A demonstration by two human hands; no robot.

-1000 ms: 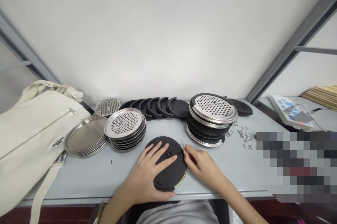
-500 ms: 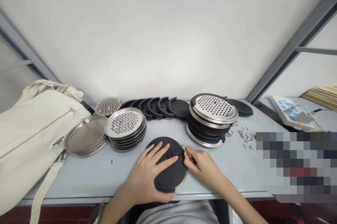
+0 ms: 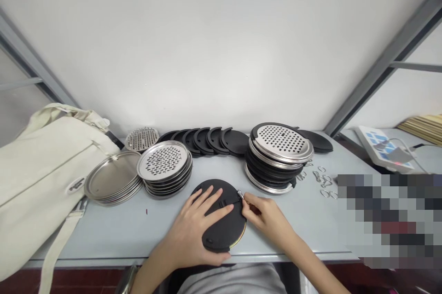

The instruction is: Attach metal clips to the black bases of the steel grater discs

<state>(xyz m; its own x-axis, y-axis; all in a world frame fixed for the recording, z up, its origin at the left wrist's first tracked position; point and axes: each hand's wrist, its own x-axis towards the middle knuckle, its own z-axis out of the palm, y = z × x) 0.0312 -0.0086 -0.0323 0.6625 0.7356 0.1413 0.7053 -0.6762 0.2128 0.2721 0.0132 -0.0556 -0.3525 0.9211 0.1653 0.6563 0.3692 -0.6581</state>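
A round black plastic disc (image 3: 224, 229) lies flat on the table near its front edge, with a thin gold-coloured rim along its lower right side. My left hand (image 3: 195, 225) rests on it, fingers spread across the top and thumb along the near edge. At the disc's upper right edge, my right hand (image 3: 260, 213) pinches a small metal clasp (image 3: 240, 193); the fingertips cover part of it. Beyond the disc stand a stack of round metal grater plates (image 3: 162, 160) on the left and a stack of black-rimmed graters (image 3: 281, 142) on the right.
Plain metal discs (image 3: 113, 172) are stacked beside a cream bag (image 3: 51, 170) at left. Black covers (image 3: 236, 142) overlap along the wall. Loose metal rings and clasps (image 3: 324, 181) lie at right, near a blurred-out patch.
My right hand has shifted slightly, and the small metal clasp now sits tilted differently at the disc's edge. My left hand and the disc have stayed put.
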